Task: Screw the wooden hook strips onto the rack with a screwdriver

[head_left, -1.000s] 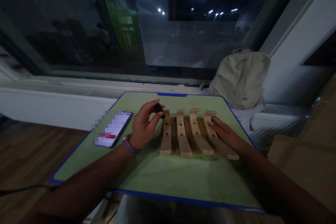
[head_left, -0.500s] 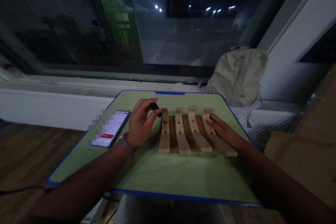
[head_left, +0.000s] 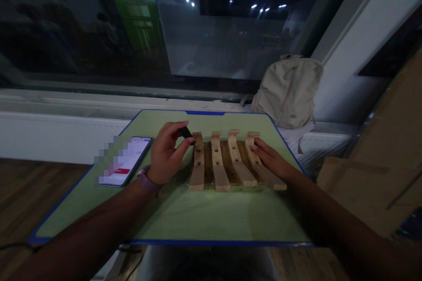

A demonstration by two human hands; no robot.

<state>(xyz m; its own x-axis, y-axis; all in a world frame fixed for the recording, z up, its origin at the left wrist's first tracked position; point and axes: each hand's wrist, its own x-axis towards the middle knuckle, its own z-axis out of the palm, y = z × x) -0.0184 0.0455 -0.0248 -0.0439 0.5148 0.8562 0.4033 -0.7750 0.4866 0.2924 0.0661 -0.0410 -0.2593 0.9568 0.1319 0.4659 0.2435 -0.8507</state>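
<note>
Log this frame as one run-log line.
left hand: pinches black item by first slat | right hand: rests on last slat

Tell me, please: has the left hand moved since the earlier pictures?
Yes, a little. Against the nearest wooden slat, the left hand has shifted left, away from the slat.

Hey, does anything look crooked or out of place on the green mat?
The wooden slats aren't parallel: the rightmost one, under the right hand, slants well away from the leftmost. A glossy film also shows near their lower ends; I can't tell what it is.
</note>
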